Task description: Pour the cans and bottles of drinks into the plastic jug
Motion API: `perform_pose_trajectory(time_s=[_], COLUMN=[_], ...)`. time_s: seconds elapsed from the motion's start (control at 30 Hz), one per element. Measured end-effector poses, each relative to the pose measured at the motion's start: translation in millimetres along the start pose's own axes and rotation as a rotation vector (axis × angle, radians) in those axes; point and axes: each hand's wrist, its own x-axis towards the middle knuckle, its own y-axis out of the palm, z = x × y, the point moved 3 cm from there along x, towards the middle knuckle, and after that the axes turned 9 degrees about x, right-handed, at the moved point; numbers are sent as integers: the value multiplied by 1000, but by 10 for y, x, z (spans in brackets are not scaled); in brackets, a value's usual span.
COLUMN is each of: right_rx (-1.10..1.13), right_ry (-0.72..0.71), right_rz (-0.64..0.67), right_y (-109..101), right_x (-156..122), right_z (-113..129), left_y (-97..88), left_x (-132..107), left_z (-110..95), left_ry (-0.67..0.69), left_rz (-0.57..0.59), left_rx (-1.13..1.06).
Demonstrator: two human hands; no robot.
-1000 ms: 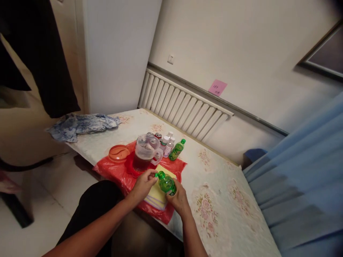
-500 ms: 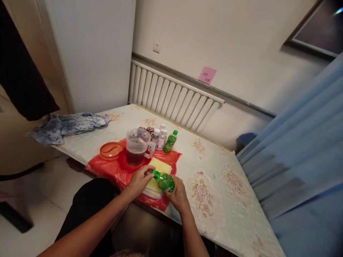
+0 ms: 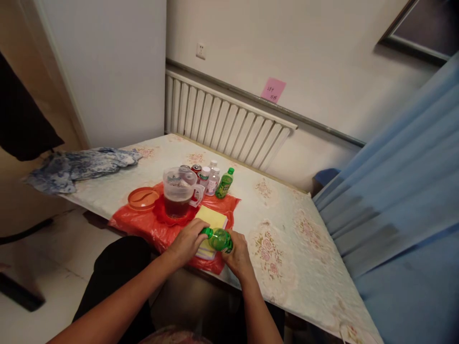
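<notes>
Green bottle (image 3: 219, 239) held tilted, almost on its side, cap end to the left, just above the near edge of a yellow pad (image 3: 214, 216) at the front of the table (image 3: 287, 248). Left hand (image 3: 187, 241) curled over the neck, fingertips closed on the cap; right hand (image 3: 237, 255) wrapped round the lower body. Judged as a cap-turning step. Calls next for a firm counter-hold from the right and a raised neck, to keep the pad dry.

Beyond the pad, on a red plastic sheet (image 3: 143, 224): clear pitcher (image 3: 177, 193) with dark liquid, orange lid (image 3: 143, 198) just beside it on the left, second green bottle (image 3: 224, 183), small clear bottles (image 3: 213, 179) and a can (image 3: 195, 168), all clustered close. Well apart, at the far left corner, a crumpled blue cloth (image 3: 79, 167). Nothing between hands and bottle; pitcher the nearest obstacle, just past the pad.
</notes>
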Motion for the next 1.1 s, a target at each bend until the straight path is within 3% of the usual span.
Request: perform_pose_trajectory(time_s=[0.47, 0.73, 1.1], right_rx=[-47, -25, -32], right_ry=[27, 48, 65], right_rz=[-20, -23, -29], right_y=[-57, -75, -93], right_x=[-19, -42, -84], right_z=[51, 90, 142], left_y=[11, -2, -23], left_x=[61, 105, 75], left_z=[-47, -36, -44], left_ry=[-15, -175, -167], left_rz=[19, 43, 21], left_rx=[16, -59, -22])
